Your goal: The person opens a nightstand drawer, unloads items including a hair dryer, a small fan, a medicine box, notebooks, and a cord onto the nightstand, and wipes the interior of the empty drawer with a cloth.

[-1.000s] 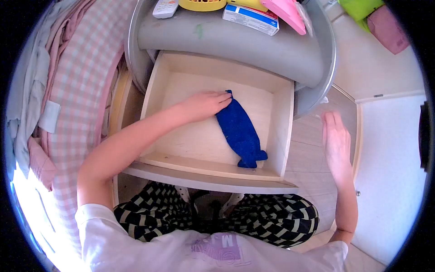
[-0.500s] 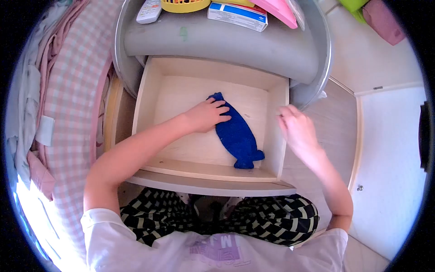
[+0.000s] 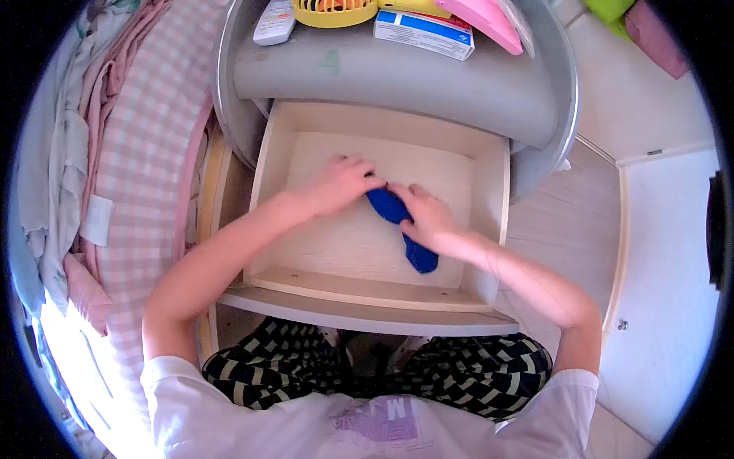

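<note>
Inside the pulled-out wooden drawer lies a dark blue, sock-like cloth, slanting and now narrow, as if folded lengthwise. Its upper end is at the fingertips of my left hand, which are bent round it. My right hand lies over the middle part from the right, its fingers and thumb closing on the edge. Both hands are slightly blurred and hide part of the cloth. The lower end rests free on the drawer bottom.
Above the drawer is a grey rounded shelf with a white remote, a yellow fan, a blue-and-white box and a pink item. Checked bedding hangs at left. A white door stands at right.
My right hand has come in from beside the drawer's right wall onto the blue cloth. The cloth, spread wide before, is now narrower. My left hand stays at its upper end.
</note>
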### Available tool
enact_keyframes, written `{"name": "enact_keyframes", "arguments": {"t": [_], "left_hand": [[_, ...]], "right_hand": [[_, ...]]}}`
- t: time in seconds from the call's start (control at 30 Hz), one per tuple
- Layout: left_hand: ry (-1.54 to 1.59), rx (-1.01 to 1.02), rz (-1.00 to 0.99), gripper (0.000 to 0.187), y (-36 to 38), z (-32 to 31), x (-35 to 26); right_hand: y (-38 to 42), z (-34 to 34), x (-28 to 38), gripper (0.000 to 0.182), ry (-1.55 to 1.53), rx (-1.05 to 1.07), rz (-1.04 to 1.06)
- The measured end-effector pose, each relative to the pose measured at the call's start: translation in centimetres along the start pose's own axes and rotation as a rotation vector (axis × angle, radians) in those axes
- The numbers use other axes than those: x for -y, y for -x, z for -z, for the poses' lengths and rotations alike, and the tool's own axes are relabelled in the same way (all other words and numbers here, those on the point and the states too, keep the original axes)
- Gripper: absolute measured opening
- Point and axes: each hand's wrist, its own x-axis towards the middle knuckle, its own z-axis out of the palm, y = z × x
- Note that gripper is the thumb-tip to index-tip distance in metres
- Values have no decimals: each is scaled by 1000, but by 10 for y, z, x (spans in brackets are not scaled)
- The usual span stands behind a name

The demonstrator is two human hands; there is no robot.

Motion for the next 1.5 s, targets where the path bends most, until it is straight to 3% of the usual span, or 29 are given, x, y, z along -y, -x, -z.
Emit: {"name": "enact_keyframes", "arguments": {"t": [0.03, 0.1, 0.13, 0.2, 0.23, 0.3, 0.37, 0.43, 0.5, 0.6, 0.7, 0.83, 0.9, 0.93, 1.0, 1.07, 1.13, 1.2, 1.37, 1.5], "left_hand": [[11, 2, 24, 41, 1, 8, 8], [34, -19, 67, 40, 3, 26, 24], [11, 27, 107, 38, 4, 35, 31], [-53, 75, 134, 35, 9, 40, 38], [-48, 67, 130, 35, 15, 32, 43], [-201, 376, 154, 37, 19, 9, 50], [-130, 391, 154, 37, 19, 4, 42], [-52, 140, 82, 23, 20, 2, 31], [-24, 152, 75, 22, 15, 2, 26], [-7, 165, 66, 21, 9, 7, 23], [5, 231, 81, 26, 7, 10, 21], [23, 300, 135, 30, 9, 13, 20], [29, 312, 138, 31, 11, 13, 20], [35, 323, 141, 31, 11, 13, 19], [43, 306, 151, 32, 12, 14, 18], [43, 291, 163, 33, 13, 18, 22], [-5, 196, 151, 37, 18, 17, 28], [-46, 158, 139, 43, 22, 6, 39], [-260, 116, 74, 60, 17, 2, 45], [-175, 310, 152, 71, 11, 4, 45]], "right_hand": [[-10, 3, 0, 56, -88, -88, 3], [-36, 15, -7, 46, -319, -95, 206], [-48, 24, -11, 46, -322, -97, 201], [-61, 42, -22, 33, -426, 210, 72], [-57, 42, -32, 33, -419, 210, 65], [-49, 36, -60, 27, 415, 92, -59], [-36, 18, -84, 21, 394, 93, -90], [-20, 15, -84, 16, 360, 95, -121], [-11, 13, -79, 12, 315, 1, -104], [-21, 3, -89, 12, 319, 120, -167], [-14, 6, -85, 10, 293, 27, -41], [-13, 10, -81, 10, 227, 1, -39], [-19, 12, -75, 16, 353, 192, -109], [-16, 13, -75, 16, 351, 189, -112], [-7, 13, -73, 13, 285, 36, 13], [14, 41, -44, 13, 157, -85, -4], [36, 78, -34, 11, 271, -41, 22], [69, 106, -36, 12, 483, -142, 3], [128, 139, -32, 8, 907, -134, -283], [118, 123, -18, 13, 803, -57, -352]]}}
